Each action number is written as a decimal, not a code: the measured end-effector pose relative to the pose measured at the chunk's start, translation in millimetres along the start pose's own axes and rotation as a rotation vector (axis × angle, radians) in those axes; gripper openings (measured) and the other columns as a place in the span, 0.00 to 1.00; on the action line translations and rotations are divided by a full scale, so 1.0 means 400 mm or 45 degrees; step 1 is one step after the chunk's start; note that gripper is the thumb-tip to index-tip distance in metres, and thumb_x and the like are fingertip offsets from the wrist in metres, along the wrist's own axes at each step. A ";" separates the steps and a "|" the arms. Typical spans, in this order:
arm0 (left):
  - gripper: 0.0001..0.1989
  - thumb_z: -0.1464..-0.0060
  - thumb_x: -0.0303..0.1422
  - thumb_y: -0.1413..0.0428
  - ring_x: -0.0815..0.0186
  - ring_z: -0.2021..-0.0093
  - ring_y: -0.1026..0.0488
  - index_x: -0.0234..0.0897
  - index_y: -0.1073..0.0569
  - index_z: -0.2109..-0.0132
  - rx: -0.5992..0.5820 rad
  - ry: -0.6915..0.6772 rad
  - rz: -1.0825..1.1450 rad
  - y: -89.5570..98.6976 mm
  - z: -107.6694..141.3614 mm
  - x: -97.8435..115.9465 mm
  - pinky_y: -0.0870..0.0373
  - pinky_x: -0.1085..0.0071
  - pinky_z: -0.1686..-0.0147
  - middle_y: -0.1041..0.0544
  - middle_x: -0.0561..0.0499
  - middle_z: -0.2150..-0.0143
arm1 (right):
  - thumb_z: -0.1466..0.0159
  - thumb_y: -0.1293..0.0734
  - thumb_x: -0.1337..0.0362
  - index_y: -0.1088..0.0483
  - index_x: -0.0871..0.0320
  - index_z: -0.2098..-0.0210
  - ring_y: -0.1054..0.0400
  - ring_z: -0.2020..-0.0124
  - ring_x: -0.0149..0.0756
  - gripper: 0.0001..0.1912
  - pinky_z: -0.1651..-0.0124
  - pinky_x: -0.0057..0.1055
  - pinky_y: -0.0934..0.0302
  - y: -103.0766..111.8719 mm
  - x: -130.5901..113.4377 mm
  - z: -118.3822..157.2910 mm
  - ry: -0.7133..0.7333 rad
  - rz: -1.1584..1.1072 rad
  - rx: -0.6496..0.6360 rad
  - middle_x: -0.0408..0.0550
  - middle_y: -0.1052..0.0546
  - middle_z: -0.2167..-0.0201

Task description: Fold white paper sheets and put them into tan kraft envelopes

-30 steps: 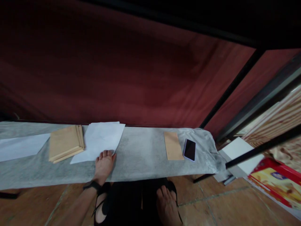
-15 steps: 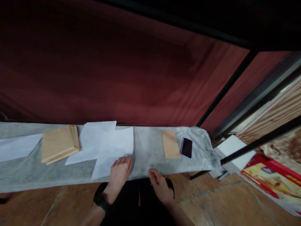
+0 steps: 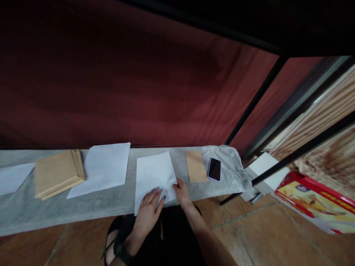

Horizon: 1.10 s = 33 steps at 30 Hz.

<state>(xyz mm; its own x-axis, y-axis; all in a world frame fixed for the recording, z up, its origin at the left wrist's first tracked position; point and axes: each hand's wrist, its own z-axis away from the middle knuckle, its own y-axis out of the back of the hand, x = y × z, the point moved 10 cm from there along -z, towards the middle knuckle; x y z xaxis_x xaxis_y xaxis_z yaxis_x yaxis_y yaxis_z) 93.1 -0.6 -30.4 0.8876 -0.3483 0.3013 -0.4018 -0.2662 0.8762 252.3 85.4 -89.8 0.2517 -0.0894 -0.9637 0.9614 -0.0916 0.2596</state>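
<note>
A white sheet of paper [image 3: 154,171] lies on the cloth-covered bench in front of me. My left hand [image 3: 149,207] rests on the sheet's near part, palm down with its fingers stretched out. At the sheet's right edge is my right hand [image 3: 181,192], its fingers curled and pinching that edge. Left of the sheet lies a stack of white paper [image 3: 108,166], apart from it. Just to the right is a flat brown envelope [image 3: 196,166].
A phone [image 3: 214,169] lies right of the envelope. Several brown envelopes [image 3: 55,171] are stacked at the left, near another white sheet [image 3: 13,179]. A red panel [image 3: 138,111] rises behind the grey cloth [image 3: 108,203]. A red and yellow box [image 3: 316,207] stands at right.
The sheet has moved right, off the paper stack, with my left hand on it. My right hand has come forward from the bench's front edge to the sheet's right edge.
</note>
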 end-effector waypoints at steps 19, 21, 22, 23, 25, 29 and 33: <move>0.27 0.32 0.43 0.57 0.48 0.27 0.45 0.38 0.33 0.33 -0.092 -0.019 -0.200 -0.124 -0.146 -0.053 0.46 0.43 0.32 0.38 0.39 0.28 | 0.38 0.41 0.73 0.28 0.54 0.49 0.21 0.64 0.38 0.21 0.60 0.31 0.28 0.048 -0.010 -0.013 0.232 0.313 0.271 0.47 0.17 0.62; 0.27 0.32 0.44 0.57 0.48 0.27 0.45 0.39 0.33 0.32 -0.133 -0.017 -0.216 -0.142 -0.157 -0.049 0.47 0.43 0.32 0.38 0.40 0.28 | 0.38 0.42 0.74 0.30 0.58 0.44 0.22 0.60 0.41 0.24 0.57 0.33 0.28 0.065 -0.028 0.001 0.274 0.473 0.313 0.53 0.18 0.58; 0.28 0.32 0.45 0.57 0.47 0.27 0.45 0.39 0.34 0.32 -0.149 -0.014 -0.229 -0.149 -0.158 -0.050 0.48 0.43 0.31 0.38 0.40 0.28 | 0.38 0.42 0.74 0.32 0.60 0.41 0.22 0.58 0.43 0.26 0.55 0.36 0.28 0.072 -0.040 0.011 0.300 0.579 0.334 0.56 0.19 0.55; 0.28 0.32 0.45 0.57 0.47 0.27 0.45 0.38 0.34 0.32 -0.163 -0.014 -0.242 -0.155 -0.158 -0.052 0.48 0.43 0.31 0.38 0.40 0.28 | 0.37 0.41 0.74 0.33 0.61 0.39 0.23 0.55 0.45 0.27 0.53 0.39 0.28 0.072 -0.056 0.023 0.341 0.707 0.344 0.59 0.21 0.52; 0.29 0.32 0.46 0.58 0.48 0.28 0.44 0.38 0.35 0.32 -0.192 -0.038 -0.254 -0.160 -0.157 -0.057 0.49 0.44 0.31 0.39 0.40 0.28 | 0.36 0.40 0.72 0.35 0.63 0.37 0.27 0.48 0.50 0.28 0.47 0.45 0.31 0.058 -0.087 0.044 0.444 0.944 0.327 0.63 0.25 0.46; 0.30 0.32 0.48 0.59 0.53 0.27 0.44 0.41 0.37 0.31 -0.252 -0.141 -0.211 -0.159 -0.158 -0.072 0.49 0.48 0.30 0.40 0.44 0.27 | 0.31 0.38 0.64 0.36 0.60 0.35 0.39 0.34 0.50 0.25 0.35 0.49 0.41 -0.013 -0.126 0.073 0.698 1.156 0.163 0.58 0.33 0.34; 0.30 0.32 0.47 0.60 0.54 0.27 0.45 0.40 0.37 0.30 -0.278 -0.166 -0.174 -0.157 -0.160 -0.098 0.48 0.49 0.30 0.38 0.45 0.28 | 0.27 0.38 0.54 0.38 0.56 0.33 0.42 0.31 0.48 0.27 0.31 0.48 0.46 -0.052 -0.105 0.079 0.754 1.239 0.095 0.55 0.37 0.31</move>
<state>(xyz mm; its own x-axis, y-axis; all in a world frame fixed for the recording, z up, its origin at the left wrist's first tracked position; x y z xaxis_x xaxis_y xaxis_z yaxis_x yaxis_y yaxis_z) 97.8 87.3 -73.1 0.8882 -0.4388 0.1361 -0.2097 -0.1237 0.9699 218.1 59.7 -52.8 0.9187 0.3250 -0.2246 0.3254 -0.3003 0.8966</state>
